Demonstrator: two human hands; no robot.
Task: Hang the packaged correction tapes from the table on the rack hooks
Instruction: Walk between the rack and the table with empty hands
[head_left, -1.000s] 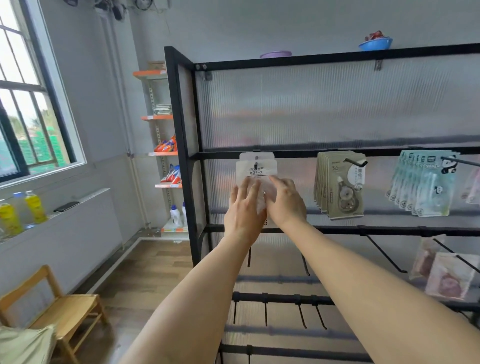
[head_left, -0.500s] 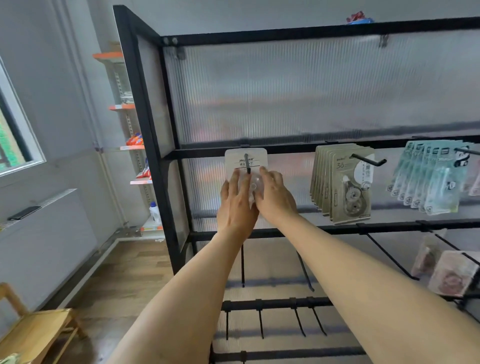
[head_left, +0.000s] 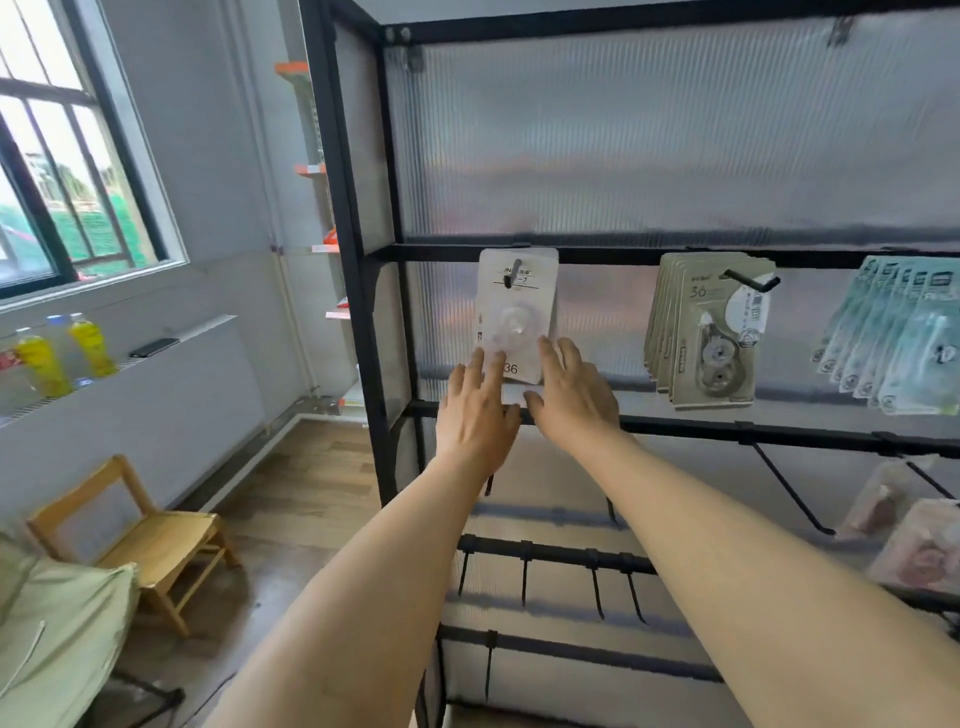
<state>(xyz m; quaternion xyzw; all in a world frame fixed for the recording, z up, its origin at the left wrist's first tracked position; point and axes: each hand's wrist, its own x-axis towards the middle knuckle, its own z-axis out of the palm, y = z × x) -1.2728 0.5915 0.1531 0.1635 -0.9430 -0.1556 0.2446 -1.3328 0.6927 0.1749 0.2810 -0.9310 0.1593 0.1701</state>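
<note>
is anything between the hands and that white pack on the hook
Nothing visible. The left hand and right hand sit at the lower edge of the white blister-packed correction tape, which hangs on the black metal hook.

— What sits off at nine o'clock?
— A window (head_left: 67, 171), and on the ledge below it two yellow bottles (head_left: 62, 353) beside a dark phone (head_left: 154, 347).
— Lower down?
— At seven o'clock a small wooden chair (head_left: 140, 540) on the wood floor (head_left: 301, 499), with pale green cloth (head_left: 57, 634) near it (partly cut off by the frame's edge).
— Further back?
— An orange-edged wall shelf (head_left: 306, 171) at eleven o'clock.
</note>
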